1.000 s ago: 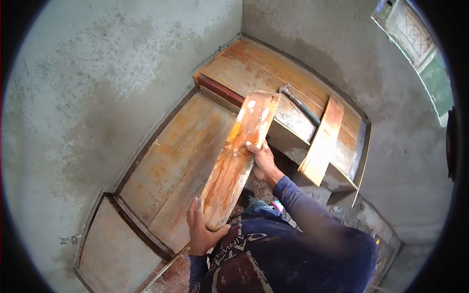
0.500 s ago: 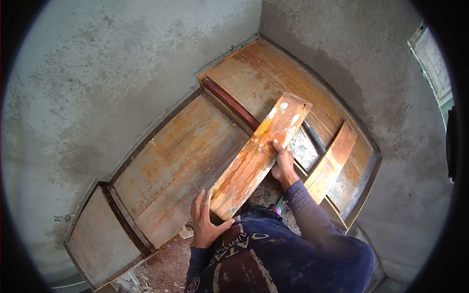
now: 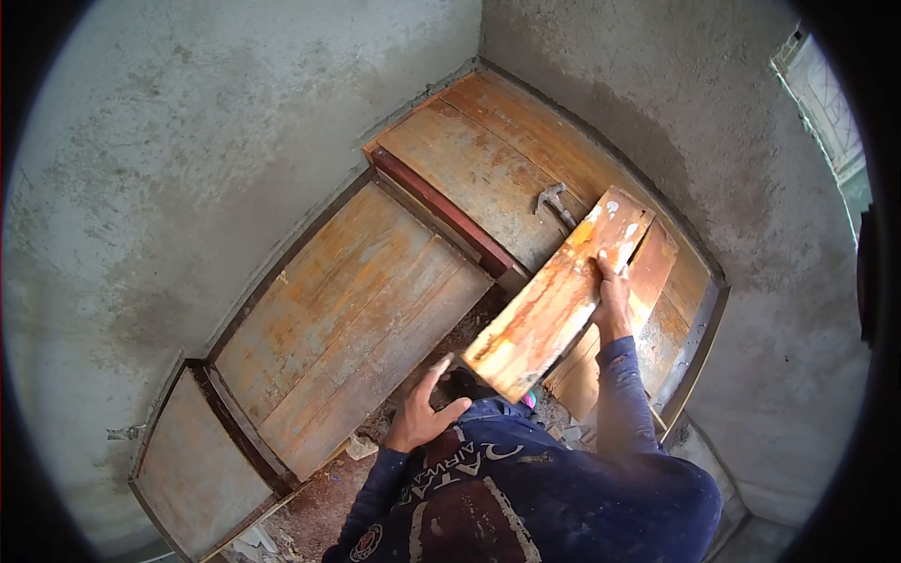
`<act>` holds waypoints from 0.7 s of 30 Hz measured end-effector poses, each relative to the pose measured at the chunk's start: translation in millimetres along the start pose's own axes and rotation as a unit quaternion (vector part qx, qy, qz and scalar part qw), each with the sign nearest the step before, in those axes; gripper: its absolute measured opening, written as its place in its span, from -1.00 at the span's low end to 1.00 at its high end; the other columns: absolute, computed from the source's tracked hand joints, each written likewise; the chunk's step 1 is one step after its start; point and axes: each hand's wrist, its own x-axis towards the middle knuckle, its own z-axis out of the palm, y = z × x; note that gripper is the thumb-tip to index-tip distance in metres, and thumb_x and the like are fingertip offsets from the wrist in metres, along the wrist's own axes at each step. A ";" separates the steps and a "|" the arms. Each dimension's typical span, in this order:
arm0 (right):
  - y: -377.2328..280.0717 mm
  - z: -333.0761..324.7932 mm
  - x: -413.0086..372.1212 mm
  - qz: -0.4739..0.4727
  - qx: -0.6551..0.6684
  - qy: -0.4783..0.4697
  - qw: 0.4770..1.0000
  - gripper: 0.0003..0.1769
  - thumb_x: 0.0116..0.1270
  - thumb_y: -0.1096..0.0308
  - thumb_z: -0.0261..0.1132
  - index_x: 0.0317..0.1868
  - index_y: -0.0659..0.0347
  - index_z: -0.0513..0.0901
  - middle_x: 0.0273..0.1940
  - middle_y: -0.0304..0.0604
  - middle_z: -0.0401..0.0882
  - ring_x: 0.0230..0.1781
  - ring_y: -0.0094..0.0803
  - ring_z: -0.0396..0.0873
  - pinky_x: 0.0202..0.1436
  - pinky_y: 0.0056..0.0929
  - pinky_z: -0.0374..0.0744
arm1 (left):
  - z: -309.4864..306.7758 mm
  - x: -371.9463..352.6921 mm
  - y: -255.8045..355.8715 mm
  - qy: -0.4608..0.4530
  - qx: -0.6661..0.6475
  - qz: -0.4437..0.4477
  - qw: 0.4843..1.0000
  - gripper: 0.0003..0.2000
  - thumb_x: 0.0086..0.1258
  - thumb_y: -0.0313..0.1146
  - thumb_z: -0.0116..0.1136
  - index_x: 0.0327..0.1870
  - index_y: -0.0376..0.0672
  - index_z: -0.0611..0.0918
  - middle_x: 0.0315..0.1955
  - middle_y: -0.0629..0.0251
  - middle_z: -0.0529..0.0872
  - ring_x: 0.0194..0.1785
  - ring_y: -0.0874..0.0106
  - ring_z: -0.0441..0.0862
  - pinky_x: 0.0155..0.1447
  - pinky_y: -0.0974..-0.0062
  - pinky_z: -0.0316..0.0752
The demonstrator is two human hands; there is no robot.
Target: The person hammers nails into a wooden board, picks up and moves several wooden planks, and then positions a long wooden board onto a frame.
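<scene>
- Nearest, at the lower middle of the frame, the left hand (image 3: 422, 415) is open, fingers apart and thumb out, just beside the near end of the plank (image 3: 552, 298). I cannot tell whether it touches the wood.
- Up and to the right, the right hand (image 3: 611, 293) reaches out on a nearly straight arm in a dark blue sleeve (image 3: 619, 403). It is clamped on the plank's right edge near its far end.
- The plank is orange-stained with white smears at its far end. It slants from the centre towards the upper right, above a gap of dirt and rubble (image 3: 319, 507).
- Partly under it, right of centre, lies a narrower board (image 3: 663, 265).
- Weathered wooden panels form the surface (image 3: 357, 300), running from lower left to upper middle, with dark strips between them.
- A hammer (image 3: 554, 201) rests on the far panel, just beyond the plank's top end.
- Rough grey concrete walls (image 3: 188, 141) close in behind, and a window opening (image 3: 826, 94) shows at the upper right.
</scene>
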 end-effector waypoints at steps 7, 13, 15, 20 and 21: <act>-53.8 -87.3 11.2 0.000 -0.112 0.024 0.993 -0.55 0.33 0.48 0.32 0.17 0.30 0.39 -0.07 -0.06 0.65 -0.19 -0.37 0.68 -0.13 -0.38 0.70 | 24.6 23.7 -1.2 -0.128 -0.031 0.052 0.990 -0.43 0.25 -0.22 0.34 0.25 -0.30 0.49 0.11 -0.04 0.61 0.19 0.15 0.58 0.27 0.30 0.45; -47.5 -134.5 26.2 -0.051 -0.246 0.086 0.964 -0.24 0.06 0.39 0.54 0.22 0.40 0.35 -0.08 0.09 0.66 -0.19 -0.30 0.69 -0.10 -0.38 0.68 | 33.5 26.4 -12.5 -0.163 -0.014 0.015 0.986 -0.37 0.19 -0.21 0.38 0.29 -0.25 0.48 0.12 0.11 0.64 0.09 0.28 0.63 0.13 0.33 0.50; -48.9 -132.1 21.4 -0.044 -0.243 0.107 0.963 -0.22 0.05 0.38 0.55 0.23 0.44 0.34 -0.07 0.08 0.66 -0.19 -0.29 0.69 -0.07 -0.38 0.67 | 32.6 26.1 -14.3 -0.156 0.016 0.009 0.988 -0.42 0.19 -0.24 0.38 0.22 -0.32 0.51 0.08 0.02 0.64 0.06 0.20 0.63 0.17 0.30 0.50; -40.0 -151.8 30.1 -0.094 -0.370 0.165 0.910 -0.24 0.10 0.20 0.51 0.23 0.42 0.43 -0.11 0.06 0.69 -0.17 -0.27 0.69 -0.04 -0.38 0.63 | 34.1 24.0 -14.5 -0.131 0.010 -0.039 0.991 -0.42 0.20 -0.22 0.37 0.22 -0.31 0.52 0.08 0.00 0.64 0.06 0.18 0.63 0.16 0.29 0.50; -33.0 -165.5 40.0 -0.087 -0.459 0.157 0.870 -0.21 0.12 0.10 0.49 0.25 0.43 0.44 -0.10 0.06 0.69 -0.13 -0.22 0.68 0.00 -0.34 0.61 | 35.4 25.3 -14.9 -0.139 0.016 -0.037 0.989 -0.43 0.21 -0.23 0.36 0.22 -0.30 0.52 0.09 0.00 0.63 0.07 0.17 0.63 0.16 0.30 0.50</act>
